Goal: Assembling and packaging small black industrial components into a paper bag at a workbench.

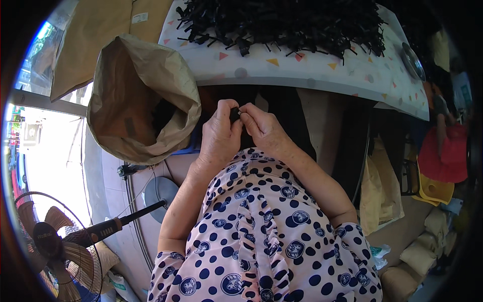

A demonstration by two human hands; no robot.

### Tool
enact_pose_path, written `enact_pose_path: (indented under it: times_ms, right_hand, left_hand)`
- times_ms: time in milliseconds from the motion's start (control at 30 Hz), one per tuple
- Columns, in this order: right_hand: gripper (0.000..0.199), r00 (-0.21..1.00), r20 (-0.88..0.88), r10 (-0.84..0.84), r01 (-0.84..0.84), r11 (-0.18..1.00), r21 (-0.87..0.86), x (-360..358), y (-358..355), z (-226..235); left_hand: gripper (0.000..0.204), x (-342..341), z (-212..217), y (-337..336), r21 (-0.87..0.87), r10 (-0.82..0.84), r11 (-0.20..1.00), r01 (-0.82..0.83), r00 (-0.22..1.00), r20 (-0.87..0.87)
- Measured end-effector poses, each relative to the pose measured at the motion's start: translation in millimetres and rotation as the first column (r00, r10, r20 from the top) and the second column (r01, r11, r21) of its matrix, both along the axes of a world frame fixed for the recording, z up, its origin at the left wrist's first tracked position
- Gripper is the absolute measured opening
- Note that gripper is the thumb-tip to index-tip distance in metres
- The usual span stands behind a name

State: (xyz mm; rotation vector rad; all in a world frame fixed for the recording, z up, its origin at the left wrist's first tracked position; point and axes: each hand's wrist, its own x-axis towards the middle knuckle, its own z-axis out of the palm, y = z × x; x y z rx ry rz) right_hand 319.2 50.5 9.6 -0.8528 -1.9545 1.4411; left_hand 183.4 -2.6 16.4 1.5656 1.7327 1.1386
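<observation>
Both hands meet in front of the chest, below the worktop's edge. The left hand (220, 132) and the right hand (261, 128) press their fingertips together on a small black plastic piece (235, 114), pinched between them. Just left of the left hand gapes an open brown paper sack (166, 75) with dark pieces inside. Beyond the hands, a heap of black plastic parts (282, 22) lies on the white worktop with coloured triangles (302, 70). Far lower left stands an electric fan (50, 241).

Pale pink short-sleeved blouse (261, 241) at lower centre, dotted navy with round emblems, ruffled strip down front; bare forearms.
</observation>
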Motion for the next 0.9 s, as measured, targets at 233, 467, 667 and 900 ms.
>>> enact_pose_path:
  times_ms: [233,467,667,900]
  right_hand:
    - [0.019,0.993,-0.112,-0.038,0.047,0.995,0.082,-31.6,43.1,-3.4]
    - [0.038,0.852,0.271,-0.447,0.114,0.666,0.738,-43.3,143.3,1.1]
    - [0.025,0.802,0.348,-0.486,0.053,0.638,0.768,-42.5,162.2,-11.7]
    - [0.028,0.980,0.139,-0.145,0.073,0.902,0.425,-4.4,170.4,12.4]
  left_hand:
    - [0.031,-31.0,15.9,14.9,0.035,0.157,0.987,-0.154,0.983,-0.092]
    - [0.036,-146.5,8.9,-14.2,-0.056,0.396,0.878,-0.476,0.786,-0.474]
    - [0.040,-158.0,-9.3,-1.5,-0.075,0.274,0.908,-0.413,0.719,-0.639]
    - [0.036,-87.0,38.6,77.5,-0.244,0.156,0.970,-0.022,0.823,0.546]
